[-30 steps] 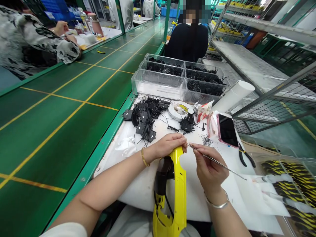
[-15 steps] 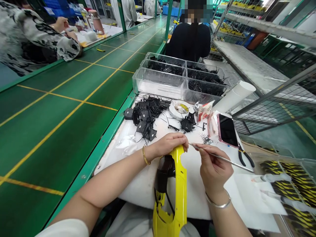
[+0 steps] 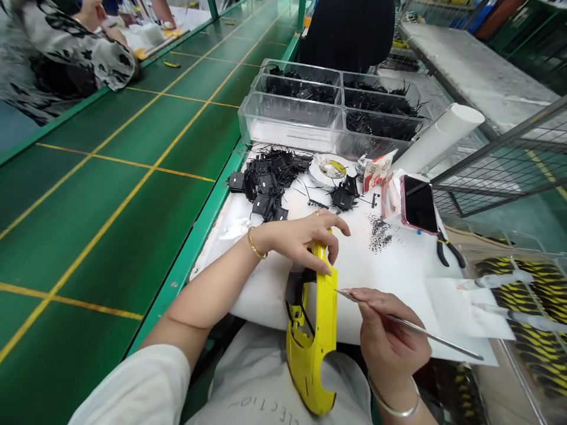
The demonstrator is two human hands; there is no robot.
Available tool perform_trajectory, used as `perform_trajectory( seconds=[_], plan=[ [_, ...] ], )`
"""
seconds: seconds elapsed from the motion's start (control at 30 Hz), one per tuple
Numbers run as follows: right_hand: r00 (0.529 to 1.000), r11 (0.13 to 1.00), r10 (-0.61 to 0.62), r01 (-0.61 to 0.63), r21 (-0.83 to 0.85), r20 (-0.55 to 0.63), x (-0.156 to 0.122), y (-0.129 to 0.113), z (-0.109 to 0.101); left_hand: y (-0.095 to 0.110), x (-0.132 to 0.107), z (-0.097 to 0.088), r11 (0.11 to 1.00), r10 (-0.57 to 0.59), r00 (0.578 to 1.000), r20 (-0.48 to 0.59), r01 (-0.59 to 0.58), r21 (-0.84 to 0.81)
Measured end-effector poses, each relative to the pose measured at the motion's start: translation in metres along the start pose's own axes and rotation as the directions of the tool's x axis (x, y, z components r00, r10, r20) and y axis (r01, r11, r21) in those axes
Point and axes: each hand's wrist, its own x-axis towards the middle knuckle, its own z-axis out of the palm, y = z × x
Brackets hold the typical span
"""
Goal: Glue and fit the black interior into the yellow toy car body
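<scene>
A glossy yellow model car body with dark window parts stands on end at the table's front edge, its lower end against my lap. My left hand holds its upper end, thumb and bent fingers around the shell and the index finger stretched out beyond. In my right hand is a slim pointed metal tool, pinched between thumb and fingers. The tool's tip is at the right side of the yellow shell; whether it touches cannot be told. Tiny black parts lie scattered beyond my right hand.
Black wired parts are heaped near a tape roll. Behind stands a clear divided tray. A phone, pliers and syringes lie right. A green conveyor runs left; a co-worker's sleeve rests beyond it.
The yellow car body has come up and its lower end now shows. My left hand has shifted its hold, fingers more spread. The tool tip has moved down along the shell's side.
</scene>
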Motion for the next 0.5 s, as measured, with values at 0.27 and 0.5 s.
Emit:
perform_trajectory(
  seconds=[0.27,0.5],
  plan=[
    [0.999,0.997,-0.028,0.032,-0.074,0.046,-0.0004,0.0043,0.0041,-0.0052,0.0022,0.0068,0.996,-0.001,1.0,-0.022,0.0,-0.088],
    [0.998,0.992,-0.05,0.053,-0.114,0.029,-0.0001,0.004,0.0041,-0.0059,0.0032,0.0072,0.999,0.033,0.999,0.01,-0.033,-0.027]
  ],
)
